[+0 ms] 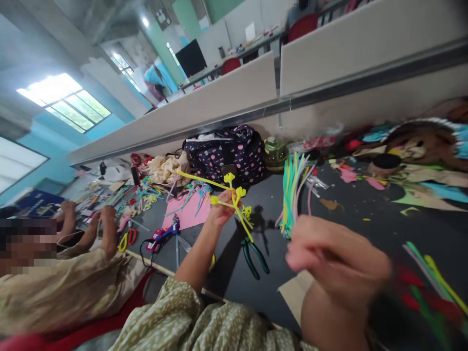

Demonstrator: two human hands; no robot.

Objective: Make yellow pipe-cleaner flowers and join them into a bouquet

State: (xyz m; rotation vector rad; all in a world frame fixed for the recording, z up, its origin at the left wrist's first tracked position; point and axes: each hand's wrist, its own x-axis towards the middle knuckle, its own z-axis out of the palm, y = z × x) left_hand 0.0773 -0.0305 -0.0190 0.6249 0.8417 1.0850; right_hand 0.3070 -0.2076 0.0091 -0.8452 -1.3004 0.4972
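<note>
My left hand (222, 210) pinches a yellow pipe-cleaner flower branch (239, 210) with several small fuzzy blossoms. A long yellow stem sticks out to the upper left. Right of it, my right hand (338, 256) is raised close to the camera, blurred, its fingers curled in; whatever they may hold is hidden. Pliers with dark green handles (259, 261) lie on the dark table just below the flower branch. A bundle of green, yellow and white pipe cleaners (291, 195) stands behind my right hand. Beneath my right forearm is a piece of tan cardboard (295, 294).
A co-worker's arms (108, 231) rest at the left. Nearby lie scissors (127, 239), a glue gun (166, 235) and a pink sheet (188, 209). A patterned bag (226, 153) and green jar (275, 153) stand against the partition (204, 92). Scraps (345, 174) litter the right.
</note>
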